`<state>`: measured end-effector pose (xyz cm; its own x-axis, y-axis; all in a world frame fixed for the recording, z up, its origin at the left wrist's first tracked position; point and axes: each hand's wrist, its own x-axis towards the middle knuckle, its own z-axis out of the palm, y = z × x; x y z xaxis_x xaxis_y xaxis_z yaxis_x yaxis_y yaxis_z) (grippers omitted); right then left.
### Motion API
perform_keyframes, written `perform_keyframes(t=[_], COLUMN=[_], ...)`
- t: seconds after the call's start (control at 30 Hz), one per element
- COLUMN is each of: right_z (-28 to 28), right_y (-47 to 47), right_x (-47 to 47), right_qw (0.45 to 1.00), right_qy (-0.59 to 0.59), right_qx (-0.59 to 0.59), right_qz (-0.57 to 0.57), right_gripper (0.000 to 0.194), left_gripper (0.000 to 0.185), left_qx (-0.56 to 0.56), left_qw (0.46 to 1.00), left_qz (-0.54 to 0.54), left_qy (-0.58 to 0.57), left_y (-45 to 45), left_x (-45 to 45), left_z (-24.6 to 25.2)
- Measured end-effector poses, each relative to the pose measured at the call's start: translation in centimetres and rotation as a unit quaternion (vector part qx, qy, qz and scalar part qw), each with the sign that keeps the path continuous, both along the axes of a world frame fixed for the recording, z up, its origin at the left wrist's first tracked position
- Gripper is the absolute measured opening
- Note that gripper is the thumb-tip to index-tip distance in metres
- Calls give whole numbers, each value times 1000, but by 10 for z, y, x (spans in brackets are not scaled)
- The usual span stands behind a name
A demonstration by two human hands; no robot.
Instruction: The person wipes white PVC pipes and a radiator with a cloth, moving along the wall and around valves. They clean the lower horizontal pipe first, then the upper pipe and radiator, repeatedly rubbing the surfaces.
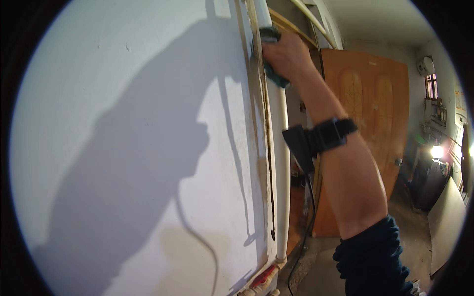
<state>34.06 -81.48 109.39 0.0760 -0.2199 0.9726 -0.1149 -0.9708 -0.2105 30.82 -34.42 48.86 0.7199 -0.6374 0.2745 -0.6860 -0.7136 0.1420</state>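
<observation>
High up at the wall's edge, my right hand (288,55) is closed on a dark green cloth (274,76), which lies around a white vertical pipe (282,155). A black strap with a device (326,137) is on my right forearm, and a cable hangs from it. Left of the pipe runs a narrow strip (262,96) along the white wall (111,48), with a dark cord (273,207) hanging beside it. The arm's shadow falls across the wall. My left hand is out of view.
Behind my arm stands an orange-brown wooden door (364,85) with a round knob. A red valve handle (263,275) sits on pipework at the pipe's foot. A pale board (446,225) leans at the right, near a bright lamp (437,152).
</observation>
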Motion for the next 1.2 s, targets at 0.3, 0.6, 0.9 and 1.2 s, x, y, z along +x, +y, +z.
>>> perform_keyframes(t=[0.3,0.6,0.9,1.2], right_z=[-168,-234,21,119], right_y=[32,24,5,29], right_x=[-21,-37,-28,-15], right_qw=[982,966,988,991], right_qy=[29,66,-57,-92], right_qx=[139,173,105,92], right_qz=[124,182,95,19], right_gripper=[41,52,65,60], left_gripper=[50,52,47,50], left_qx=[-61,-110,-122,-132], left_qw=[997,948,875,965], left_qz=[-45,-239,-32,-104], left_qy=[-20,-177,-468,-200], left_y=[-71,-309,-241,-131], left_x=[-15,119,48,72], left_z=[158,395,619,322])
